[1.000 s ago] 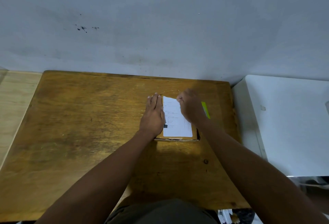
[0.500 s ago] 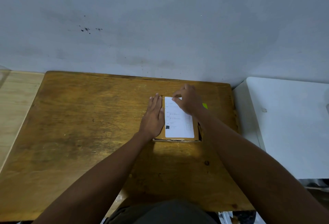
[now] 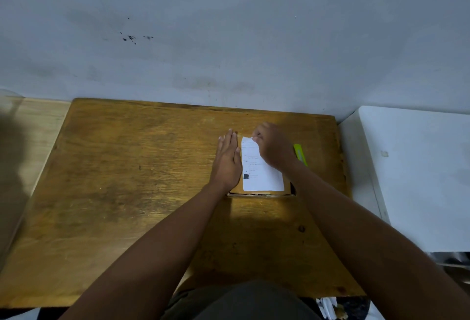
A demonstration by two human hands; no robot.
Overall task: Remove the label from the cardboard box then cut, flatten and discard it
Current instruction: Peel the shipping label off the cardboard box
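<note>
A small brown cardboard box (image 3: 286,190) lies flat on the wooden table (image 3: 127,179), right of centre. A white printed label (image 3: 262,177) covers most of its top. My left hand (image 3: 227,161) lies flat, palm down, on the box's left edge with fingers together. My right hand (image 3: 273,147) is over the label's far end, its fingertips pinched at the label's top edge. A yellow-green utility knife (image 3: 300,154) lies on the table just right of my right hand, partly hidden by it.
A grey wall runs behind the table. A white surface (image 3: 419,179) adjoins the table on the right, and a pale wooden surface (image 3: 30,141) on the left. Papers (image 3: 328,308) lie on the floor near the table's front right corner.
My right hand has shifted along the label's far end, from its right side to its top edge. The left hand and the box stay in place.
</note>
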